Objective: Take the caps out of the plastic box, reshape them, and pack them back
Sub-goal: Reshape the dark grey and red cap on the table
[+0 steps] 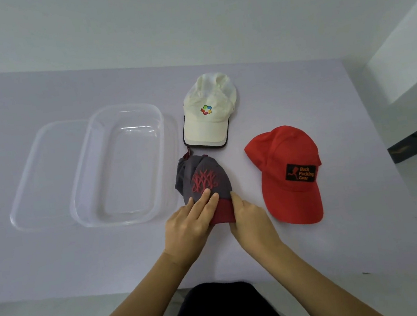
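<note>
- The clear, rounded-rectangle plastic box [120,165] sits empty on the pale lilac counter [55,259], resting partly on what looks like its clear lid [41,176]; I take the box as my landmark.
- Just to the right of the box, at its near corner, lies the grey cap with the dark red brim and red stitched emblem [204,182]. Its long axis runs from far to near, brim toward the person, crown away and crumpled toward the box.
- The left hand [190,227] lies flat on this cap, fingers together and pressing where crown meets brim. The right hand [251,221] is curled at the brim's right edge; whether it truly pinches the brim I cannot tell.
- Farther right of the box, beyond the grey cap, the cream fabric cap with a coloured logo [209,112] also points its brim toward the person.
- Farthest right of the box, the bright red cap with a black patch [288,173] lies well apart, brim pointing near and slightly right.
- Risk, as I judge it: pressing flat may crease the crown rather than round it, and a sideways push could slide the cap against the light box and shift it.
</note>
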`<move>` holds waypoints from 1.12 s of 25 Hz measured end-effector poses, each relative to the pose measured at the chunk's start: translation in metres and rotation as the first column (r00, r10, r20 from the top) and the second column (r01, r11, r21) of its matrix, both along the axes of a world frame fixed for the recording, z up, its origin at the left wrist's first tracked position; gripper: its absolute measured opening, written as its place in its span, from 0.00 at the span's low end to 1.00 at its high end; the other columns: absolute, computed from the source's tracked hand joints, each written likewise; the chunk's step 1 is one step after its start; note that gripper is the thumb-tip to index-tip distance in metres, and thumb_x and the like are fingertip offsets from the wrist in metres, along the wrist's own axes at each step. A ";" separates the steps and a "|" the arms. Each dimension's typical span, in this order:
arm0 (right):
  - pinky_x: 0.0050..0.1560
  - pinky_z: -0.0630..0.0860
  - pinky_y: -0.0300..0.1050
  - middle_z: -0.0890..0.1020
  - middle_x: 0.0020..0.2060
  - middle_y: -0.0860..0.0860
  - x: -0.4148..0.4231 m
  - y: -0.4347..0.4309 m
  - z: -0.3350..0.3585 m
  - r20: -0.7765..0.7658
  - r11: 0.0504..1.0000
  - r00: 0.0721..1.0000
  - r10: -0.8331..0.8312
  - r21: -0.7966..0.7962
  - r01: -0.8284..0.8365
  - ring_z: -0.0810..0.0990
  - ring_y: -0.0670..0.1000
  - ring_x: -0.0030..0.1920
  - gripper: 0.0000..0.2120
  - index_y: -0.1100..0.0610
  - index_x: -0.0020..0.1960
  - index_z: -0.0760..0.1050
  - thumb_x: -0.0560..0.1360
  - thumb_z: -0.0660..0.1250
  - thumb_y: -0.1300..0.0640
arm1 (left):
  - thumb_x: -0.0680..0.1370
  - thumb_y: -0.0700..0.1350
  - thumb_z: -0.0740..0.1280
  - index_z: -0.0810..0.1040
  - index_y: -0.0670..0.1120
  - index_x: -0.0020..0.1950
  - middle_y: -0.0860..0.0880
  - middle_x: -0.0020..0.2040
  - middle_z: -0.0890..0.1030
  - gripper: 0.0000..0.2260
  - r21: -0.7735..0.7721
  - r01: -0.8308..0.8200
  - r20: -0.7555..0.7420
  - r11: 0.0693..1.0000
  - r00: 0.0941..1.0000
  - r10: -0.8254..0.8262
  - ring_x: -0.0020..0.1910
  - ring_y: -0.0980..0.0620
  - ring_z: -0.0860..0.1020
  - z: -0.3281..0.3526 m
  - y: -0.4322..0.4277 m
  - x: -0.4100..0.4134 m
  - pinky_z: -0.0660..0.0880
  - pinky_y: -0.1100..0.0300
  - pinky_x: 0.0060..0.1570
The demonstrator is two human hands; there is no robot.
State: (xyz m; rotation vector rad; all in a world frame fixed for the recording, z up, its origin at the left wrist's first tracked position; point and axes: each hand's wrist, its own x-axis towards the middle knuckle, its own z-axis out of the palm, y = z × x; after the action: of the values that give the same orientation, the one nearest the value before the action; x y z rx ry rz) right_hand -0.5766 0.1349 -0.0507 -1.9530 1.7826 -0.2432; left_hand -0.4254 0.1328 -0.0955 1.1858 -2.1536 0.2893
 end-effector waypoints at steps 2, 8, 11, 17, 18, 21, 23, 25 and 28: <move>0.47 0.74 0.50 0.79 0.55 0.59 -0.001 0.001 0.004 -0.037 1.000 0.999 0.015 0.009 -0.014 0.80 0.60 0.51 0.31 0.60 0.76 0.50 0.77 0.59 0.58 | 0.71 0.40 0.72 0.73 0.44 0.62 0.44 0.56 0.83 0.20 -0.005 0.006 0.025 1.000 1.000 -0.006 0.40 0.45 0.84 0.000 0.001 0.003 0.82 0.55 0.36; 0.46 0.75 0.52 0.82 0.51 0.62 0.000 0.009 0.006 0.111 0.999 0.993 0.029 -0.022 -0.026 0.81 0.62 0.46 0.29 0.63 0.74 0.55 0.76 0.60 0.61 | 0.74 0.39 0.69 0.72 0.43 0.63 0.44 0.58 0.82 0.19 0.028 0.049 -0.045 0.998 0.998 -0.048 0.42 0.44 0.85 -0.002 0.004 0.002 0.82 0.54 0.36; 0.45 0.76 0.53 0.82 0.50 0.62 -0.003 0.011 0.003 0.125 0.998 0.991 0.052 -0.033 -0.048 0.81 0.63 0.45 0.30 0.62 0.75 0.54 0.76 0.60 0.61 | 0.75 0.37 0.66 0.71 0.40 0.63 0.41 0.59 0.81 0.17 0.040 0.141 -0.044 0.989 0.989 -0.139 0.46 0.43 0.84 0.003 0.002 0.008 0.82 0.53 0.43; 0.43 0.77 0.53 0.83 0.48 0.63 -0.002 0.011 0.005 0.216 0.996 0.976 -0.002 -0.090 0.021 0.81 0.64 0.43 0.31 0.62 0.74 0.58 0.72 0.55 0.58 | 0.78 0.38 0.62 0.70 0.39 0.64 0.39 0.62 0.78 0.15 0.146 0.168 -0.244 0.975 0.961 -0.129 0.56 0.44 0.81 0.009 0.005 0.001 0.77 0.56 0.56; 0.42 0.77 0.53 0.83 0.47 0.63 -0.004 0.011 0.005 0.216 0.995 0.976 -0.006 -0.095 0.027 0.81 0.64 0.43 0.31 0.62 0.74 0.58 0.72 0.55 0.59 | 0.77 0.36 0.63 0.70 0.39 0.64 0.40 0.62 0.77 0.16 0.147 0.184 -0.232 0.972 0.962 -0.146 0.57 0.44 0.80 0.009 0.004 0.003 0.77 0.55 0.56; 0.43 0.77 0.51 0.83 0.47 0.60 -0.002 0.010 0.004 0.264 0.995 0.963 -0.050 -0.074 0.072 0.81 0.62 0.43 0.29 0.60 0.74 0.59 0.73 0.59 0.63 | 0.80 0.36 0.59 0.70 0.39 0.64 0.39 0.61 0.78 0.13 0.157 0.203 -0.266 0.967 0.951 -0.156 0.56 0.45 0.81 0.013 0.001 0.003 0.78 0.57 0.54; 0.43 0.76 0.49 0.83 0.47 0.59 0.000 0.009 0.006 0.294 0.992 0.953 -0.076 -0.074 0.102 0.81 0.61 0.42 0.30 0.59 0.74 0.59 0.73 0.62 0.66 | 0.82 0.39 0.55 0.71 0.40 0.63 0.39 0.59 0.80 0.12 0.168 0.190 -0.334 0.967 0.934 -0.126 0.54 0.44 0.82 0.019 0.000 -0.002 0.79 0.57 0.52; 0.42 0.75 0.48 0.83 0.46 0.60 -0.003 0.008 0.005 0.280 0.990 0.956 -0.092 -0.079 0.118 0.81 0.61 0.42 0.31 0.59 0.74 0.59 0.73 0.62 0.67 | 0.82 0.39 0.56 0.73 0.40 0.63 0.39 0.59 0.80 0.12 0.171 0.180 -0.335 0.969 0.935 -0.115 0.55 0.44 0.82 0.022 -0.003 -0.002 0.79 0.55 0.53; 0.42 0.75 0.49 0.83 0.44 0.60 -0.005 0.010 0.005 0.287 0.990 0.952 -0.102 -0.061 0.125 0.80 0.61 0.41 0.32 0.58 0.74 0.58 0.72 0.61 0.67 | 0.76 0.34 0.60 0.75 0.37 0.62 0.38 0.60 0.79 0.15 0.202 0.109 -0.346 0.973 0.938 -0.033 0.56 0.43 0.80 0.020 -0.001 -0.004 0.79 0.56 0.51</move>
State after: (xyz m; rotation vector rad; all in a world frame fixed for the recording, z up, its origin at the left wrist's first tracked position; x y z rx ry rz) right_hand -0.5820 0.1444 -0.0462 -1.7643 1.7175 -0.6097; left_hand -0.4294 0.1317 -0.0752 1.1749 -1.9493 -0.1819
